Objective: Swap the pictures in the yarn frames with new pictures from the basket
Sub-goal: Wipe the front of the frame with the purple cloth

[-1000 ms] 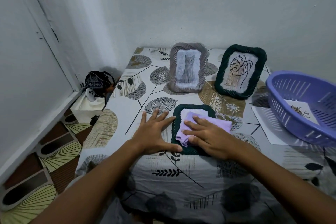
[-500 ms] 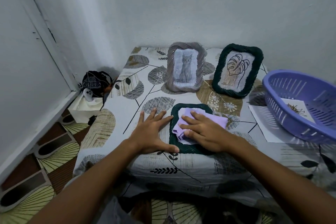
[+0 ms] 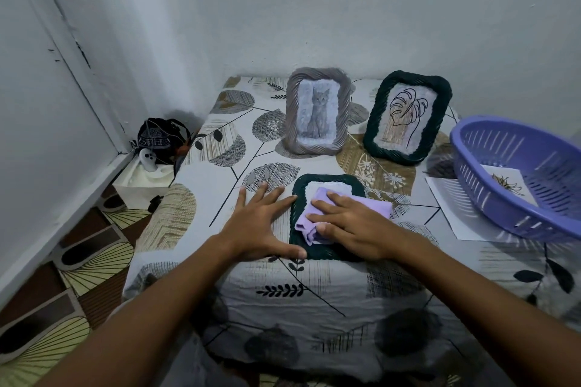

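The tabletop [image 3: 314, 286] is covered with a cloth printed with grey, tan and black leaves. At its right edge sits a purple slotted basket [image 3: 503, 217], tilted toward the camera, with a loose picture [image 3: 507, 187] of a spiky brown motif lying inside; a white sheet [image 3: 452, 214] pokes out from under the basket.

Two yarn frames stand upright at the back, long axes vertical, faces turned to the viewer. The grey frame [image 3: 318, 72] holds a sitting cat picture; the dark green standing frame [image 3: 438, 110], well to its right and leaning slightly, holds a line drawing of a split leaf. No writing can be read on either.

A third dark green frame [image 3: 298, 198] lies flat near the front edge, its long axis running away from the viewer, the pale centre facing up. A lilac cloth [image 3: 309, 223] lies bunched on that centre, spilling over the frame's right border.

The right hand [image 3: 349, 223] presses the cloth down with fingers straight and slightly spread, pointing left; it grips nothing. The left hand [image 3: 261, 226] lies flat on the tabletop just beside the frame, fingers splayed, with the forefinger tip and thumb tip touching the frame's left border.

On the floor at the left a black patterned bag [image 3: 157, 138] sits on a white box [image 3: 141, 182].
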